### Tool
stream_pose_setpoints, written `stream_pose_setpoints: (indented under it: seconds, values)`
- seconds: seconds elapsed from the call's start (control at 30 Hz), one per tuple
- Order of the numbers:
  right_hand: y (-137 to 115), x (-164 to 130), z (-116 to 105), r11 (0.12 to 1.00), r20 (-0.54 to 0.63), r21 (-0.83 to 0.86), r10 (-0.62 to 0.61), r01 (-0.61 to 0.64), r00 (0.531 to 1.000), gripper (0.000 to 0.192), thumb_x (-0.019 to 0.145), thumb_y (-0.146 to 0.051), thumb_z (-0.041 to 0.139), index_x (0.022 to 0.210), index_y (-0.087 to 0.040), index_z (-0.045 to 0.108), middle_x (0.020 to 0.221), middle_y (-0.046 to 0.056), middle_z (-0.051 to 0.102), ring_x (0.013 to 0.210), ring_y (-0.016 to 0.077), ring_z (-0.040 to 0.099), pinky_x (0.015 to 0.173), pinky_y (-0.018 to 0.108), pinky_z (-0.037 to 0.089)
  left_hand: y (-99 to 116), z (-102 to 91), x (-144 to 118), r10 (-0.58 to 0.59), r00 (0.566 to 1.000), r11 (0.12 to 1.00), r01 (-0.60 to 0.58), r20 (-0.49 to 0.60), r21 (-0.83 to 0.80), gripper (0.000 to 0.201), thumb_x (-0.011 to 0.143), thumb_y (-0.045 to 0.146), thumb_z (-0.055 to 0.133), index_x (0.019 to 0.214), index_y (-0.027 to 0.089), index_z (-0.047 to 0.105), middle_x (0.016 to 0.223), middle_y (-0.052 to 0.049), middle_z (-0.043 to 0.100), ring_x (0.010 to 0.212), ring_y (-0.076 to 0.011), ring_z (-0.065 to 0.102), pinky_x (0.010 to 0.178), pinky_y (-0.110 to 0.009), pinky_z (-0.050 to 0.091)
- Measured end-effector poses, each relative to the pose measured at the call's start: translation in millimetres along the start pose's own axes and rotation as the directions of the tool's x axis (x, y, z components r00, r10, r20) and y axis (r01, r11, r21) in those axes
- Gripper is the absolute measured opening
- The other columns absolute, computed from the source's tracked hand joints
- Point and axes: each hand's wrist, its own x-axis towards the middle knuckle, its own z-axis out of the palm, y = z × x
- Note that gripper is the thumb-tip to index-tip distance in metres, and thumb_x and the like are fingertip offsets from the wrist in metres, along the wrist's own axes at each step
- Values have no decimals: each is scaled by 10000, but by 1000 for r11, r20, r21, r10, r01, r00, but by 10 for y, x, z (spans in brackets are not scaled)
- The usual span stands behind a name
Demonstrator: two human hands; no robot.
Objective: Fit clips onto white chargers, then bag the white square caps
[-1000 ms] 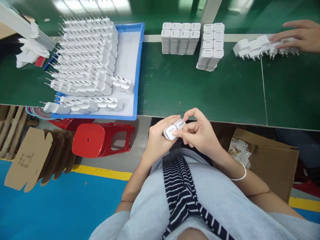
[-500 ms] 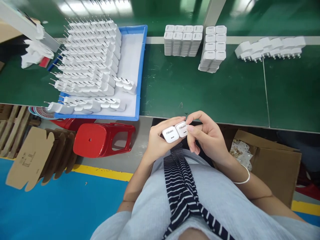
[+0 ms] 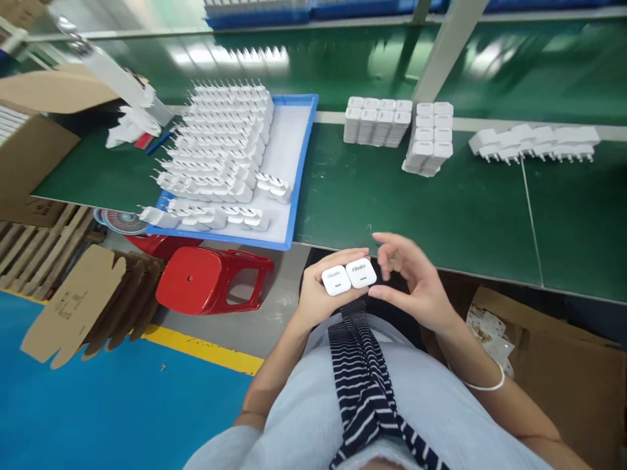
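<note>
My left hand holds two white charger plugs side by side, their printed faces turned up. My right hand hovers just to the right of them with fingers spread and curled, its thumb near the right plug but nothing gripped. Both hands sit below the near edge of the green workbench, above my lap.
A blue tray stacked with many white plugs, prongs up, stands left on the bench. Two blocks of stacked plugs and a row of plugs lie further back. A red stool, flat cardboard and an open carton are on the floor.
My right hand has let go of the plugs and opened, drawing slightly right. The view tilted up, showing more of the bench. A co-worker's hand at far right, seen a second ago, is gone.
</note>
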Motion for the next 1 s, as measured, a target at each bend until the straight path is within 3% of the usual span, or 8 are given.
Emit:
stream_pose_setpoints:
  seconds: [0.07,0.17,0.4,0.6,0.67,0.77,0.9,1.0]
  values:
    - [105,47,68,998,80,47,36,-40,996,504,775,-277,779,1255,-302,628,1253,63,604,1156,244,594,923,382,560,-20,-20,-25,21,996,999,-17,-83,45,419,741,243,810,1144,221,697,1305,-123,620,1188,-262,620,1019,-423,518]
    - [233,100,243,966,132,206,132,-158,982,436,832,-306,724,1258,-311,632,1394,47,573,1285,254,539,1039,424,505,-61,-54,-82,42,981,993,-20,-192,116,425,741,283,812,1145,226,692,1362,-126,521,1126,-241,637,991,-413,530]
    - [275,298,624,919,104,270,268,-286,958,346,783,-382,777,1088,-258,672,1130,51,719,1079,230,657,968,379,527,-76,-304,-257,90,913,951,39,-397,306,529,774,333,785,1263,265,596,1428,-113,440,1282,-262,516,1072,-432,462]
    - [264,682,836,905,177,276,284,-324,942,394,841,-513,671,1091,-214,613,925,36,692,735,166,660,636,283,542,42,-717,-421,-126,835,924,295,-536,242,597,805,338,750,1273,238,395,964,-15,598,871,-159,631,790,-294,530]
    - [248,804,898,955,171,143,235,-260,957,418,821,-515,681,1083,-202,589,904,32,673,631,145,618,546,270,500,100,-844,-434,-131,825,885,347,-549,310,544,833,286,705,1227,234,333,1019,-28,564,914,-156,618,787,-279,516]
    - [175,953,994,988,118,-156,37,-18,992,344,800,-409,711,1054,-203,607,1023,62,670,746,176,637,633,300,516,187,-989,-376,-106,866,806,363,-489,468,334,882,233,602,1118,223,367,1075,-57,536,937,-169,616,774,-285,514]
    - [46,1121,1111,873,178,-423,-182,243,967,304,835,-268,634,1130,-195,634,1143,110,658,826,222,649,739,355,529,225,-1058,-189,-23,911,632,332,-411,700,253,877,203,586,1115,223,503,1147,-82,554,930,-215,643,768,-330,520]
    - [10,1269,1173,763,209,-564,-239,316,948,410,836,-203,596,1244,-177,562,1164,133,662,835,250,657,784,393,517,156,-1021,-28,36,917,518,322,-396,793,301,855,189,611,1151,215,564,1180,-103,551,830,-219,665,700,-337,525]
